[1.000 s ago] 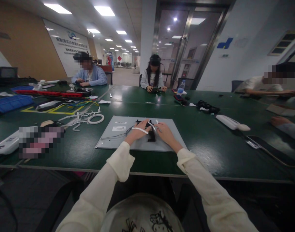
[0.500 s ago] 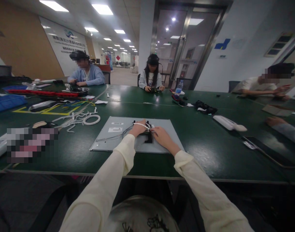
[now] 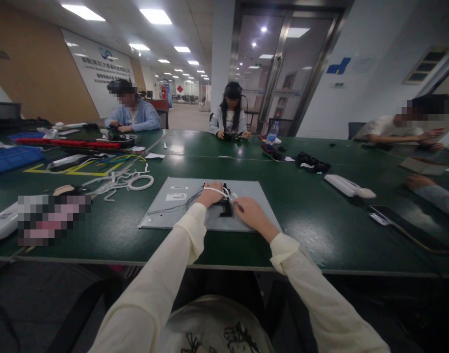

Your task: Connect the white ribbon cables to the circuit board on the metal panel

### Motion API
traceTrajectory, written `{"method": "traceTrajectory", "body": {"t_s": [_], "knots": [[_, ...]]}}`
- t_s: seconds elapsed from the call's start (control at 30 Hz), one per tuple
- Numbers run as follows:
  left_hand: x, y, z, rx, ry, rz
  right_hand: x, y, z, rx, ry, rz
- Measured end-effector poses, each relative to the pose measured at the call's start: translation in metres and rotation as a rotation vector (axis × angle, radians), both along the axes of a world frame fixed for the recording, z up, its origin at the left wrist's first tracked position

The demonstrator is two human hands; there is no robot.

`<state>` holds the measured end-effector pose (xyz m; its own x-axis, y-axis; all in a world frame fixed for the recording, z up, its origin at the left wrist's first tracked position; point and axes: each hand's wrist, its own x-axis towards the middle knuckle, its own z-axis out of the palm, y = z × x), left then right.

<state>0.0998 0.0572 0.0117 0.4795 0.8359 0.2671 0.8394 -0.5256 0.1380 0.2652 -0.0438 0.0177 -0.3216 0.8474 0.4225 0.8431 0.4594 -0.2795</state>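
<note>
A flat grey metal panel [image 3: 180, 215] lies on the green table in front of me, with a black bracket-like part [image 3: 227, 211] on its middle. My left hand [image 3: 211, 195] rests over the upper left of that part, fingers bent onto it and fingertips partly hidden. Across the back of this hand runs a thin white strip [image 3: 215, 190], curving toward the right. My right hand [image 3: 250, 213] is just right of the black part, thumb and fingers pinched near a small whitish end of the strip. Thin grey cables [image 3: 172, 210] trail left over the panel.
Left of the panel lie loose white strips and a white ring [image 3: 141, 183]. A blue tray [image 3: 14, 159] stands farther left. At right are a white handheld device [image 3: 349, 186] and a phone [image 3: 408, 228]. Co-workers sit around the table; a person's hand [image 3: 417, 181] rests at the right.
My right hand has shifted slightly right and down, away from my left hand, with its fingers more curled. My left hand stays on the black part.
</note>
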Motion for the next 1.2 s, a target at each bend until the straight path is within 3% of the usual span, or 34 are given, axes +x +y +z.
{"method": "traceTrajectory", "body": {"t_s": [0.17, 0.27, 0.37, 0.57, 0.77, 0.93, 1.07, 1.2], "knots": [[0.001, -0.005, 0.018, 0.018, -0.212, -0.027, 0.001, 0.002, 0.012, -0.08, 0.607, 0.004], [0.004, -0.018, 0.034, -0.04, -0.367, -0.078, 0.001, 0.002, 0.017, -0.272, 0.954, 0.152], [0.003, -0.038, 0.041, -0.192, -0.438, -0.214, -0.001, -0.001, 0.018, -0.451, 1.081, 0.307], [-0.012, -0.067, 0.036, -0.471, -0.524, -0.348, -0.005, -0.005, 0.02, -0.534, 1.03, 0.406], [-0.023, -0.076, 0.04, -0.296, -0.499, -0.311, -0.008, -0.004, 0.02, -0.589, 0.945, 0.385], [-0.025, -0.077, 0.032, -0.095, -0.399, -0.145, -0.007, -0.001, 0.015, -0.485, 0.732, 0.22], [-0.023, -0.078, 0.02, -0.068, -0.302, -0.092, -0.006, 0.002, 0.012, -0.339, 0.497, 0.025], [-0.017, -0.082, 0.01, -0.052, -0.224, -0.009, -0.006, 0.003, 0.008, -0.281, 0.397, -0.1]]}}
